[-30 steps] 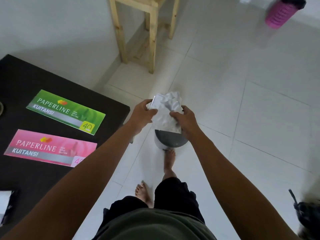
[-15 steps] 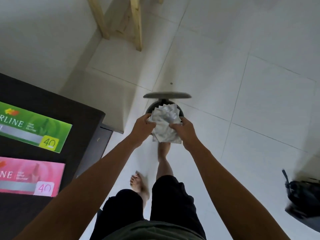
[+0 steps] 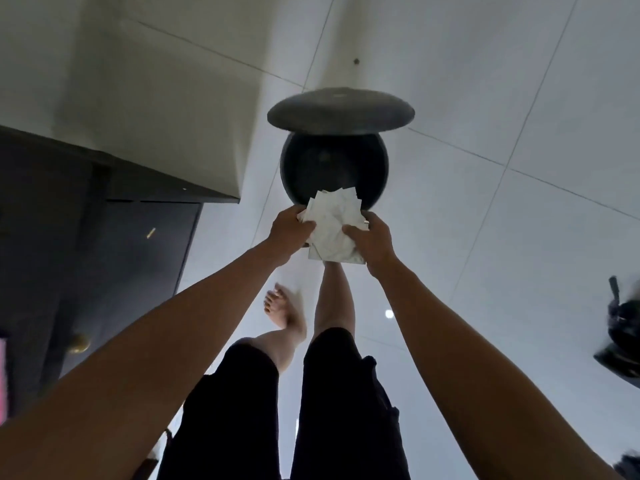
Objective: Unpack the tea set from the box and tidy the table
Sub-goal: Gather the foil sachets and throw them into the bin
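Observation:
A crumpled wad of white packing paper [image 3: 334, 225] is held between both my hands at the near rim of a round dark pedal bin [image 3: 332, 168]. My left hand [image 3: 291, 230] grips the wad's left side and my right hand [image 3: 372, 242] grips its right side. The bin's grey lid [image 3: 341, 110] stands raised behind the opening, and the paper's top edge reaches over the opening. My right foot is hidden behind the wad at the bin's base.
The dark table corner [image 3: 173, 188] and its cabinet front [image 3: 114, 271] lie to the left. A black object [image 3: 623, 327] sits on the white tiled floor at the right edge. My left foot [image 3: 284, 310] is lifted behind.
The bin lid went from closed to fully raised. I have leaned closer and my hands have carried the paper down to the bin's opening. The table has slid out of view leftward.

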